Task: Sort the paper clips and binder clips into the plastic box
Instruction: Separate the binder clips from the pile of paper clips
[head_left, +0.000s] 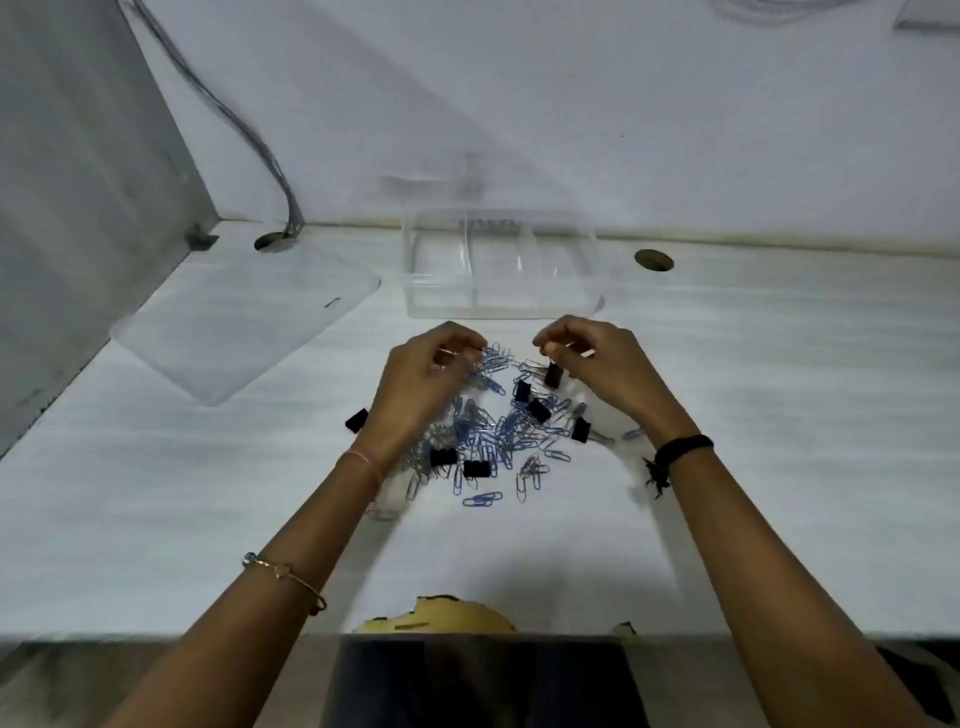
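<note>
A loose heap of blue and silver paper clips (498, 431) with black binder clips (539, 410) mixed in lies at the centre of the frame on the white table (779, 415). The left hand (431, 379) sits at the heap's upper left edge, fingers curled and pinched on a bunch of paper clips. The right hand (597, 364) is at the upper right edge, fingertips closed on the wire handle of one binder clip (553, 374) hanging below them. Just above both hands stands the clear plastic box (501, 306), its divided compartments bare. Its clear lid (244, 322) lies flat at left, apart from the box. Bare tabletop stretches wide at right and below the heap.
</note>
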